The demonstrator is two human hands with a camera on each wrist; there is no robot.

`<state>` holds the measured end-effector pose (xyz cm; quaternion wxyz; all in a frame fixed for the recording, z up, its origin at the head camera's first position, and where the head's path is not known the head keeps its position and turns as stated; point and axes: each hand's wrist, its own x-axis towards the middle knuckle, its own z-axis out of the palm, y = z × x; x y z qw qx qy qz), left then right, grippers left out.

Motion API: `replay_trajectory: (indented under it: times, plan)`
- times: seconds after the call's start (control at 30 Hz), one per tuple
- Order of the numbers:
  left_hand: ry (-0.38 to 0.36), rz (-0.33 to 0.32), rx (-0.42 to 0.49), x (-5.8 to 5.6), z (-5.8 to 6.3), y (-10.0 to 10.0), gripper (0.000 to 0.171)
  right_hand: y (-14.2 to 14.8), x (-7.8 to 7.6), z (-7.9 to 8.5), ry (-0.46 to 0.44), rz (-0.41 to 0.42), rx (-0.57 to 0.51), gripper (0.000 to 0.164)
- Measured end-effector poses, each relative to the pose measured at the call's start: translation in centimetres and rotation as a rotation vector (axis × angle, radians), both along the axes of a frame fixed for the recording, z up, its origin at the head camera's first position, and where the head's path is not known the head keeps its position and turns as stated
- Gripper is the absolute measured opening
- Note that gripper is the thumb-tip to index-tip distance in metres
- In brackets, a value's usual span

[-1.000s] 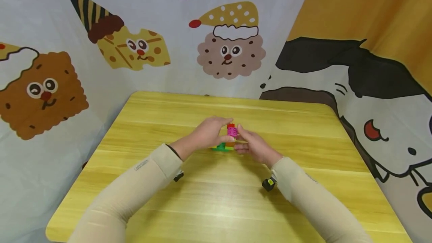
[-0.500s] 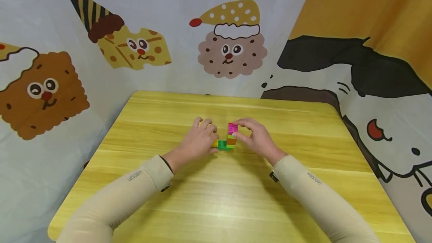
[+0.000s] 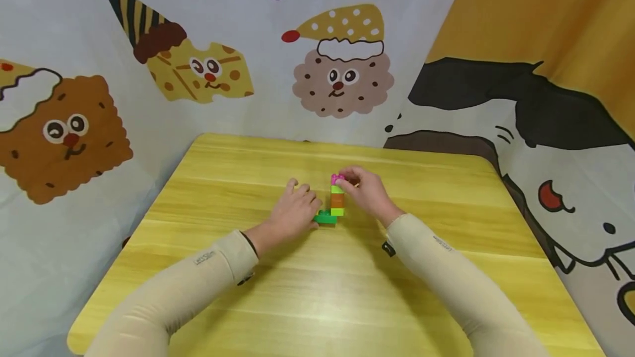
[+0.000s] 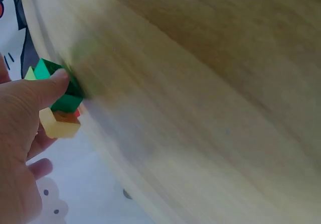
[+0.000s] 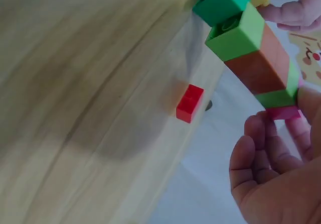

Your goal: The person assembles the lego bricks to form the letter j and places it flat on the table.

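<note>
A stack of toy building bricks stands mid-table in the head view. Its upright column has a lime brick (image 5: 235, 39), an orange brick (image 3: 337, 201), another lime brick and a pink brick (image 3: 337, 179) on top. The lowest lime brick overhangs a green brick (image 3: 325, 217), its hollow underside showing in the right wrist view. My right hand (image 3: 366, 190) pinches the pink brick between thumb and fingers. On the left, my left hand (image 3: 292, 212) grips the green end, thumb on the green brick (image 4: 59, 86), beside a yellow brick (image 4: 59, 125).
A loose red brick (image 5: 190, 103) lies on the wooden table (image 3: 297, 302), near its far edge, hidden behind the stack in the head view. A cartoon-printed cloth (image 3: 278, 87) hangs behind the table.
My left hand has come down from the column's top to the green end at the left. The right hand now pinches the pink brick, and the column shows more of its front side.
</note>
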<state>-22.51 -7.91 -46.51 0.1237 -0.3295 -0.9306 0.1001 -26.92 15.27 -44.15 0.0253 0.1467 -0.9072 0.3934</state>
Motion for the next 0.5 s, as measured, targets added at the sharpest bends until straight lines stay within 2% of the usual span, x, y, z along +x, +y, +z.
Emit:
replay_trajectory:
  times: [0.13,0.3,0.5]
  plan:
    - [-0.089,0.019,0.057,0.1,0.1,-0.4,0.053,-0.8,-1.3,-0.7,-0.085,-0.004,0.033,0.043]
    - [-0.233,0.046,0.127,0.0,0.5,-1.1,0.049,-1.3,-2.3,-1.6,-0.211,0.010,0.115,0.067]
    - [-0.345,0.055,0.137,-0.1,0.7,-1.8,0.046,-1.4,-2.5,-2.2,-0.256,0.082,0.201,0.084]
